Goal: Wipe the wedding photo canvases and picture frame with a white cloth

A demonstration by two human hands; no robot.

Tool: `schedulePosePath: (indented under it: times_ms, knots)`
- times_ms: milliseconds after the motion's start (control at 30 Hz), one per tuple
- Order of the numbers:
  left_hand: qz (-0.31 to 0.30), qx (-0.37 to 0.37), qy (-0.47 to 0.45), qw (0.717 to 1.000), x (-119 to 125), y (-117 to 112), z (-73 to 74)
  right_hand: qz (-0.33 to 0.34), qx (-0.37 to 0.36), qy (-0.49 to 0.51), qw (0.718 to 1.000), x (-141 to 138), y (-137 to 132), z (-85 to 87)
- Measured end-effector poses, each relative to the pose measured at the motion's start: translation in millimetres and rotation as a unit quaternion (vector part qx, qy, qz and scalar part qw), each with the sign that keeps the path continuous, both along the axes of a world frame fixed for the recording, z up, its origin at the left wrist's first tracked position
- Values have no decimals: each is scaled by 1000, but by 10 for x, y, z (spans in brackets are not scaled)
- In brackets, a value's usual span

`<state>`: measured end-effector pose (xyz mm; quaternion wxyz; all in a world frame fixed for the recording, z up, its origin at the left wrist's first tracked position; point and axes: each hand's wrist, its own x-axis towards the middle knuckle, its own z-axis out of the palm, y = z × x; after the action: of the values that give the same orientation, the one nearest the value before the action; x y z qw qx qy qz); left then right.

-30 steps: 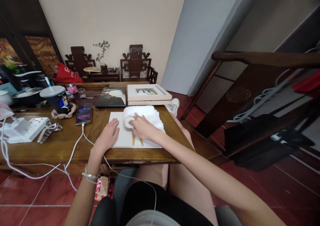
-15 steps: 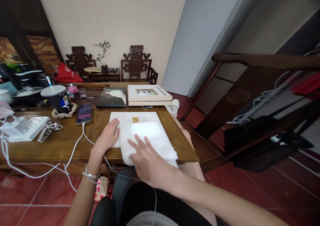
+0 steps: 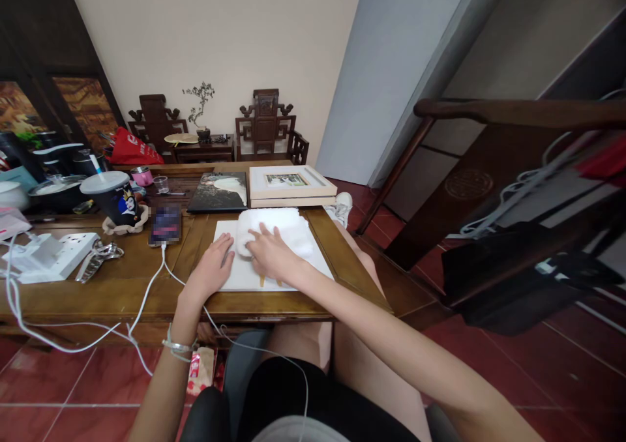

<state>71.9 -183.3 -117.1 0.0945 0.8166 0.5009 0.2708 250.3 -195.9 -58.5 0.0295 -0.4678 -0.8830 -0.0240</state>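
Observation:
A white flat board (image 3: 239,276) lies on the wooden table (image 3: 122,285) in front of me. My left hand (image 3: 211,269) rests flat on the board's left part, fingers spread, holding it down. My right hand (image 3: 271,253) presses a white fluffy cloth (image 3: 283,227) onto the board's far half, fingers laid over the cloth. Two small yellow marks (image 3: 270,280) on the board show just below my right hand.
Beyond the board lie a dark picture (image 3: 218,191) and a stacked white picture frame (image 3: 289,184). To the left are a phone (image 3: 165,225) on a white cable, a dark cup (image 3: 115,197), a white power strip (image 3: 59,250) and cookware. A dark wooden chair (image 3: 489,188) stands at the right.
My right hand had pulled the cloth down to the board's near edge, then pushed it back up to the far half. My left hand stayed in place.

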Motion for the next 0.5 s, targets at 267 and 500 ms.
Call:
schedulePosePath:
  times_ms: [267, 500]
  knots:
    - [0, 0, -16, 1000, 12, -7, 9, 40, 6, -5, 999, 35, -245, -43]
    - [5, -15, -13, 1000, 14, -29, 35, 93, -56, 14, 994, 187, -989, 99]
